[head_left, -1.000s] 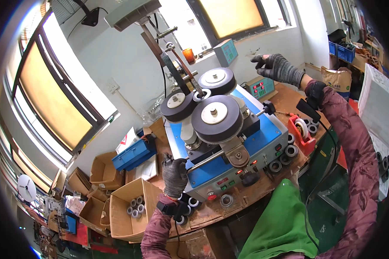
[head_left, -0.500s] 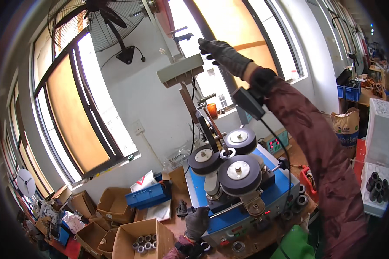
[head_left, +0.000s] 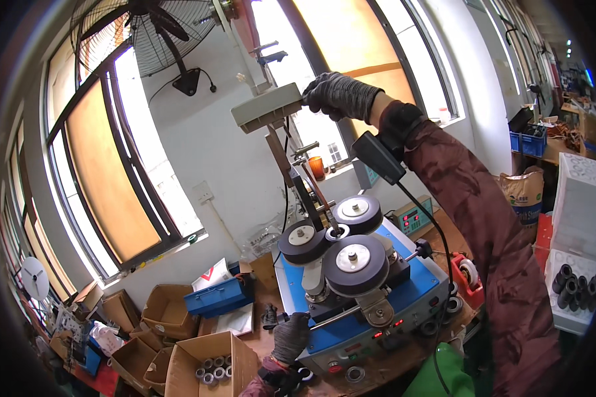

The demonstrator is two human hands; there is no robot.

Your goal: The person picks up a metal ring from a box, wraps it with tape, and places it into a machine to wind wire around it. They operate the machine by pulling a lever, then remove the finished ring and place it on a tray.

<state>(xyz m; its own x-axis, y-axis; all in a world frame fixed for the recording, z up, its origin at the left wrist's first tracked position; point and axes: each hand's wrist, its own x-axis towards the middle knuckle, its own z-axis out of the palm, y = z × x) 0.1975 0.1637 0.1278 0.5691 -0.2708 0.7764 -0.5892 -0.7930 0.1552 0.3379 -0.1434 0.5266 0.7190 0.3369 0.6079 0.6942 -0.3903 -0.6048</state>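
Seen from my head camera, where my maroon right sleeve (head_left: 490,218) crosses the view, part of the workbench (head_left: 261,341) behind it is hidden. The black device (head_left: 379,159) at that wrist covers a little more, and its cable (head_left: 447,264) hangs down in front of the machine. My left sleeve (head_left: 258,385), the green cloth (head_left: 442,378) and the cardboard box (head_left: 245,364) of metal rings (head_left: 209,379) are cut off by the lower edge; the wall fan (head_left: 153,23) is cut off at the top. The lower end of the upright arm (head_left: 300,194) covers part of the pale ring (head_left: 337,233) below it.

That ring sits among the three dark wheels of the blue-topped machine (head_left: 342,336), ahead and to the right of my left hand and well below my right. My gloved left hand (head_left: 290,339) is curled at the near left corner, at the end of a metal rod (head_left: 336,318); I cannot tell whether its fingers close on it. My gloved right hand (head_left: 342,96) is raised, fingers bent against the right end of the grey block (head_left: 265,108) atop the arm; its fingertips are too hard to make out for me to tell whether they grip. A loose ring (head_left: 355,374) lies just before the machine.
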